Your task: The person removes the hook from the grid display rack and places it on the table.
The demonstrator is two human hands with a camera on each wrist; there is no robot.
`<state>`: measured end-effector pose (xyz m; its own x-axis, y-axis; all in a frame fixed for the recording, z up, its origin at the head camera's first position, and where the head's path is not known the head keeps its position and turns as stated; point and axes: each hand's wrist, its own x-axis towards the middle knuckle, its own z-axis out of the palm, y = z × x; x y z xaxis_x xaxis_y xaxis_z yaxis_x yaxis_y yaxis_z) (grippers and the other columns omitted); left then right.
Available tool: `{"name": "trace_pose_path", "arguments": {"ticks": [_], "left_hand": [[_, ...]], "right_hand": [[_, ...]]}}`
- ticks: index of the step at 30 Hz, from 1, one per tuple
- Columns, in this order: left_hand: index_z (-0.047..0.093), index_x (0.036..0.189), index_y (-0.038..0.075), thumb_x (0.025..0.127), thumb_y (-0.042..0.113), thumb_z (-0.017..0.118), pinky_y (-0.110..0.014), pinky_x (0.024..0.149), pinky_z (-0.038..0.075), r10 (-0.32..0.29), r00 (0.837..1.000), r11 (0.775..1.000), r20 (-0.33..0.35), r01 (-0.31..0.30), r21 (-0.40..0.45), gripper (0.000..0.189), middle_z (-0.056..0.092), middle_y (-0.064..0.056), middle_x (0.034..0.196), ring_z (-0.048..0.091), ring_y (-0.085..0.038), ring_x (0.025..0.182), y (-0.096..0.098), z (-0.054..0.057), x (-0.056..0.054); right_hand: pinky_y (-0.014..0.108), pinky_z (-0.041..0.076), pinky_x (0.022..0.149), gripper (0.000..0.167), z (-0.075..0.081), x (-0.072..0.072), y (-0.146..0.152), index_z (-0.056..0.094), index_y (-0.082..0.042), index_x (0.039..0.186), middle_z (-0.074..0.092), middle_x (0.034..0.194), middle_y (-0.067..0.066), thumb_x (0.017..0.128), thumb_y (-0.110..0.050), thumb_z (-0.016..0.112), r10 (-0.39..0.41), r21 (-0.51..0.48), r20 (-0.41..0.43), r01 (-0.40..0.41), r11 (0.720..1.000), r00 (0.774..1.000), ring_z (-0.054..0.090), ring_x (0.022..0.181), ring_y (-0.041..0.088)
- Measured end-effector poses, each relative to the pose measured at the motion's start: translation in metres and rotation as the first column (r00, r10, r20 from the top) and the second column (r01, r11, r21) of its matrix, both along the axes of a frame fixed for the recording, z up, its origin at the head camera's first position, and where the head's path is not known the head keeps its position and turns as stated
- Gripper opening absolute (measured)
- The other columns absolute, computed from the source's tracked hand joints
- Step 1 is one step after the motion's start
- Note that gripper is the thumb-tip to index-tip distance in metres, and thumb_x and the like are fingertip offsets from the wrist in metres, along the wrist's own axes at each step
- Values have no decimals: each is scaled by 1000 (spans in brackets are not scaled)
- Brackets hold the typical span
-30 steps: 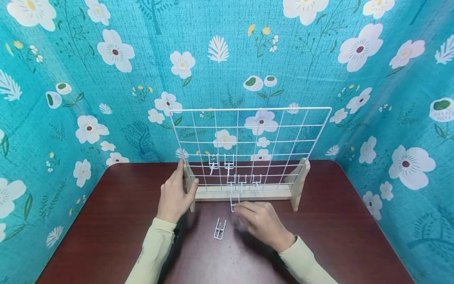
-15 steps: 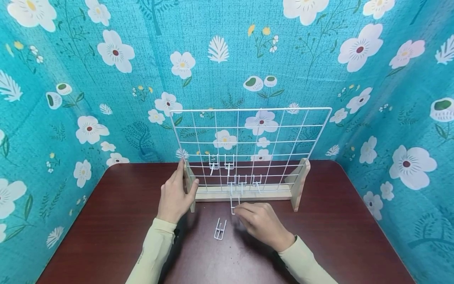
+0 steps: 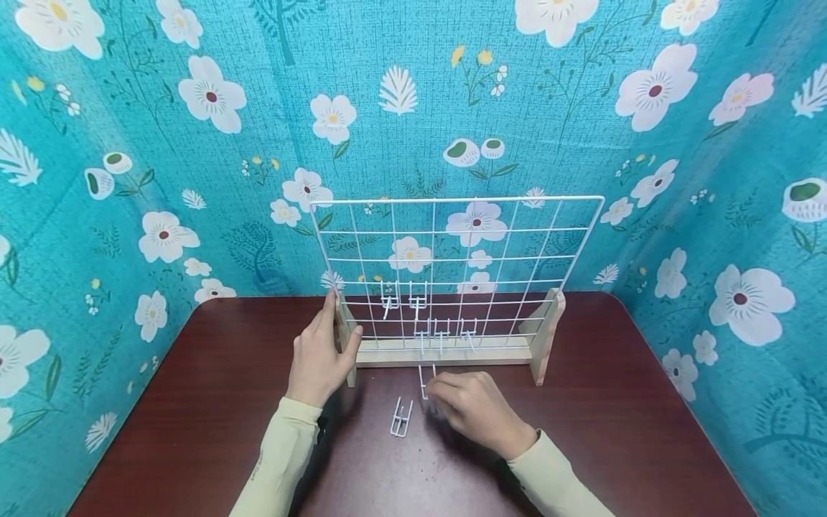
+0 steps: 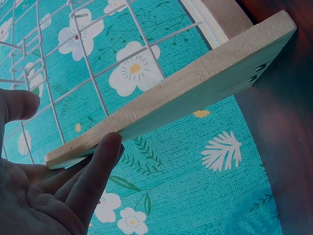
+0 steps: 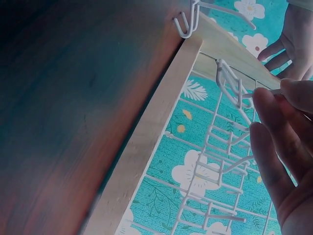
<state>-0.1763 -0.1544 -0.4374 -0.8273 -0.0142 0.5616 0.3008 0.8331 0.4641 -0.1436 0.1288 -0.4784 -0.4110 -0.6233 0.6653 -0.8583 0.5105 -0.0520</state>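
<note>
My right hand [image 3: 474, 406] pinches a white wire hook [image 5: 220, 73] between thumb and fingertips, its two prongs pointing toward the grid. That hook is in front of the white wire grid panel [image 3: 452, 199], low over the table. On the left, my left hand [image 3: 316, 362] touches the wooden side upright [image 4: 186, 81] of the stand, fingers extended along its outer side and thumb apart from it. Several hooks hang on the grid, among them an upper-row hook [image 3: 390, 303] and a lower-row hook [image 3: 468, 334]. Another loose hook [image 3: 399, 434] lies on the table between the hands.
A wooden base bar [image 3: 478, 356] joins the two uprights, and the right upright [image 3: 547, 337] stands at the far side. The dark red table [image 3: 213, 402] meets a blue floral curtain [image 3: 258, 108] behind and at both sides.
The held hook has come down and toward me, away from the lower edge of the grid. My right hand has barely shifted, and my left hand stays on the upright.
</note>
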Motion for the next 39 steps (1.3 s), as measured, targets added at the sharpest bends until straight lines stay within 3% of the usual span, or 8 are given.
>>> {"name": "trace_pose_path", "arguments": {"ticks": [13,24,39], "left_hand": [[38,161,4,95,35,73,-57,79,62,3,1000,1000,16,-3,2,81,71,-22,129,75,-38,92,1,2,1],[39,160,4,95,36,72,-58,82,61,6,1000,1000,19,-6,6,80,69,-23,134,75,-39,95,0,2,0],[39,160,4,95,36,72,-57,81,62,-3,1000,1000,14,2,4,80,71,-22,130,75,-39,94,1,1,1]], "right_hand": [[19,50,55,16,-2,3,-3,75,-18,85,69,77,-12,78,-6,84,-16,42,46,15,999,999,63,61,-1],[18,43,50,18,-2,4,-5,70,-21,77,63,70,-14,81,-10,84,-46,108,57,39,993,997,49,55,-4],[19,43,51,16,-7,7,-5,72,-23,80,65,71,-15,82,-15,85,-52,141,91,39,989,994,53,56,-3]]}}
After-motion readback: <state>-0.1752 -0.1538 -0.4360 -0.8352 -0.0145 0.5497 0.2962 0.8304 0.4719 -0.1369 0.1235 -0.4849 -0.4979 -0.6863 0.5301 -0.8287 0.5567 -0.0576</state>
